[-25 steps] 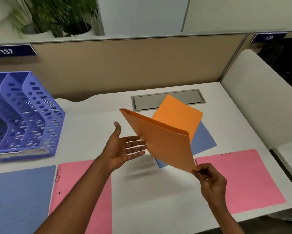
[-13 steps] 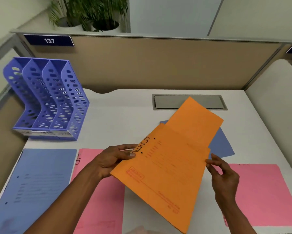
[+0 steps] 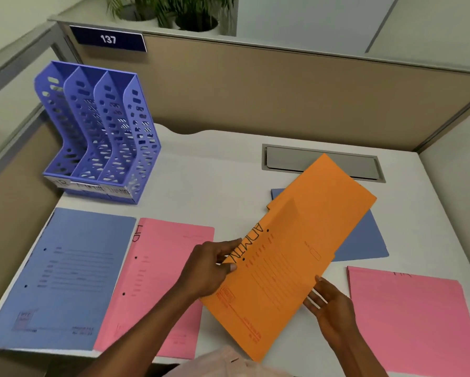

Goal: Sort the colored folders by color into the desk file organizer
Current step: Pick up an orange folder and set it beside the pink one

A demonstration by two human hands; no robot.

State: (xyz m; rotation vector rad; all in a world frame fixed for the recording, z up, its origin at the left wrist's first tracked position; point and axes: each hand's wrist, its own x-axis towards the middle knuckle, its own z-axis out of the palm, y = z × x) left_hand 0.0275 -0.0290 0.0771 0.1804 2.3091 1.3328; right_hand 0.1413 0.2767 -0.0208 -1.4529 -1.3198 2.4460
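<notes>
— Since a second before, the orange folder had passed from a corner pinch in the right hand to the left hand. It had also tipped from edge-up to nearly flat, printed face up.

— How did the left hand hold it?

— Thumb on top beside the handwritten "ADMIN", fingers curled underneath, clamped on the long edge.

— And the right hand?

— Its fingers were straight and a little spread, tips touching the folder's opposite edge and gripping nothing.

— Where was the folder itself?

— Held over the white desk, between the left pink folder and the right pink folder. It partly covered a second orange folder, which lay on the right blue folder.

— And the organizer?

— That purple file organizer stood at the desk's far left corner, well apart from both hands. The left blue folder lay flat in front of it, just beside the left pink folder.
</notes>
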